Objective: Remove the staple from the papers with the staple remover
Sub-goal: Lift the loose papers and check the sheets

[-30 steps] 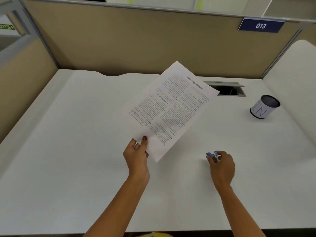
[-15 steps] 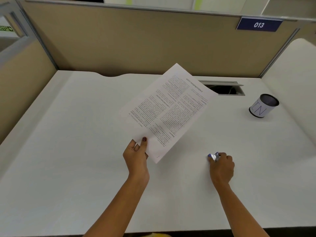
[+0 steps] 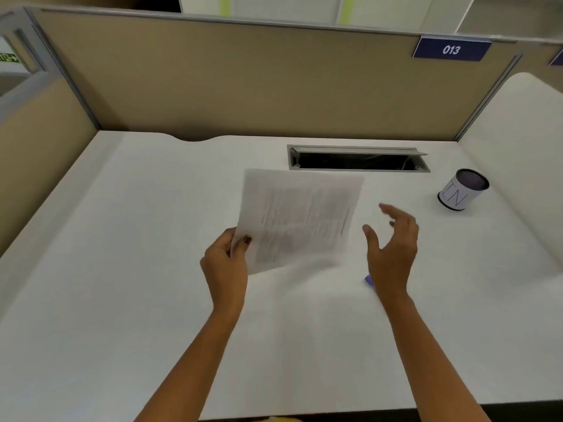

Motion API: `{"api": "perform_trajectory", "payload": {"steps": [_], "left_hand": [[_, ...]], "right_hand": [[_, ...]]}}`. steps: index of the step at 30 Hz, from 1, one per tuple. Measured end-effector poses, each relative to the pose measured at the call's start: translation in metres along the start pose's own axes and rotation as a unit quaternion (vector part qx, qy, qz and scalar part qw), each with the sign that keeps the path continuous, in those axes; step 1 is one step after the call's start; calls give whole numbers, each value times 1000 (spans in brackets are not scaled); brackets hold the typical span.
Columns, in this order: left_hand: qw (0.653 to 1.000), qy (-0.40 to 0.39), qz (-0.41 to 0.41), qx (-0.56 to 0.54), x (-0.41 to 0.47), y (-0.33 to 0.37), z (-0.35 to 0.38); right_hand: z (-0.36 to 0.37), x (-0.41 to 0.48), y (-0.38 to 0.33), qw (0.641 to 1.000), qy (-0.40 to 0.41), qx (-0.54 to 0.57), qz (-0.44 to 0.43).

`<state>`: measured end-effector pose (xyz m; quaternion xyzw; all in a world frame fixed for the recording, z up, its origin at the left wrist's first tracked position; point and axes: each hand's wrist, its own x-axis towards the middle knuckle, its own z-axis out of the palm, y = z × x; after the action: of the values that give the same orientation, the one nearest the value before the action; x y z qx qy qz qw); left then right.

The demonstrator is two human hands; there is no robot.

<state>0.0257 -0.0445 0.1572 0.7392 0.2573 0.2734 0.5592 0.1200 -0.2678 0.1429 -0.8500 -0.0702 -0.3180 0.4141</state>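
The printed papers [image 3: 300,216] are blurred and held above the white desk [image 3: 122,269]. My left hand [image 3: 227,264] pinches their lower left corner between thumb and fingers. To the right of the sheets my right hand [image 3: 393,242] hovers with fingers spread and holds nothing. A small blue piece of the staple remover [image 3: 368,280] shows on the desk, mostly hidden behind my right wrist. I cannot make out the staple.
A white cylindrical cup [image 3: 463,190] stands at the right rear of the desk. An open cable slot [image 3: 358,158] lies behind the papers. Beige partition walls [image 3: 259,86] close the desk at the back and left.
My right hand has let go of the staple remover, left it on the desk, and risen toward the papers. The papers have swung round and lowered in my left hand.
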Motion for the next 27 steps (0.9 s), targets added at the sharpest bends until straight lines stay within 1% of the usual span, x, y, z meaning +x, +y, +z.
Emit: {"api": "perform_trajectory", "payload": {"steps": [2, 4, 7, 9, 11, 13, 15, 17, 19, 20, 22, 24, 25, 27], "left_hand": [[995, -12, 75, 58, 8, 4, -7], [984, -19, 138, 114, 15, 10, -12], [962, -16, 199, 186, 22, 26, -17], [946, -11, 235, 224, 26, 37, -19], [929, -16, 282, 239, 30, 44, -22], [914, -16, 342, 220, 35, 46, -24], [911, 5, 368, 188, 40, 43, -24], [928, 36, 342, 147, 43, 36, -21], [959, 54, 268, 73, 45, 28, -18], [974, 46, 218, 34, 44, 24, -15], [991, -21, 127, -42, 40, 16, -11], [991, -93, 59, -74, 31, 7, -7], [991, -108, 50, -67, 26, 4, -5], [991, -104, 66, -53, 18, -4, -3]], "right_hand": [[-3, 12, -12, 998, -39, 16, -48], [-4, 21, -20, 991, -104, 41, -76], [-2, 27, -28, 962, -252, 88, -56], [1, 25, -32, 937, -324, 122, -42], [5, 17, -35, 930, -332, 160, -10], [9, 7, -37, 933, -300, 196, 35], [12, 0, -38, 937, -273, 211, 60], [12, -6, -38, 936, -252, 229, 86], [11, -11, -38, 927, -231, 266, 128], [12, -13, -38, 923, -222, 281, 144], [12, -16, -39, 920, -201, 297, 159], [16, -21, -40, 924, -181, 296, 162], [18, -23, -42, 925, -171, 297, 164], [24, -29, -44, 924, -156, 303, 172]]}}
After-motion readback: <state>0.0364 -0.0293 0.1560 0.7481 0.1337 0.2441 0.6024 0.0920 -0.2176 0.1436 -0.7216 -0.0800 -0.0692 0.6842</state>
